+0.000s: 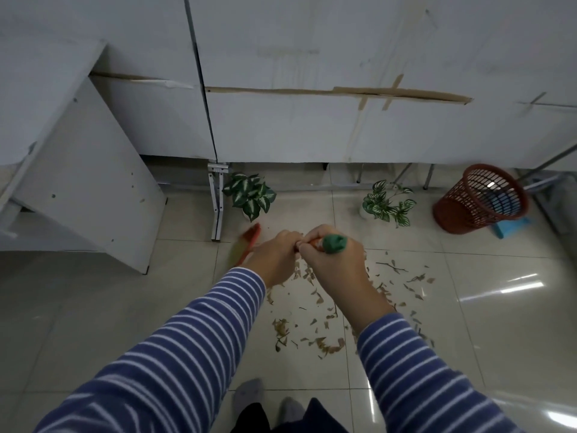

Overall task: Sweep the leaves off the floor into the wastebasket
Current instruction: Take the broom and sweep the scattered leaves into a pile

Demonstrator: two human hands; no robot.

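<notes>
Sweeping dry leaves across a tiled floor (93, 307) with a two-handed broom grip.

The red mesh wastebasket (480, 198) stands far right by the wall, well apart from the leaves (315, 307) scattered under the arms. Left hand (274, 256) and right hand (332, 260) both clench the broom handle (334, 243), likely for leverage; its blurred red head (245, 246) sits left.

Glossy tiled floor (468, 339), white panel wall (281, 126), white cabinet (87, 170).

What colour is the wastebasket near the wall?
Reddish-brown, with an open mesh wall; the wastebasket shows clearly in the head view.
</notes>
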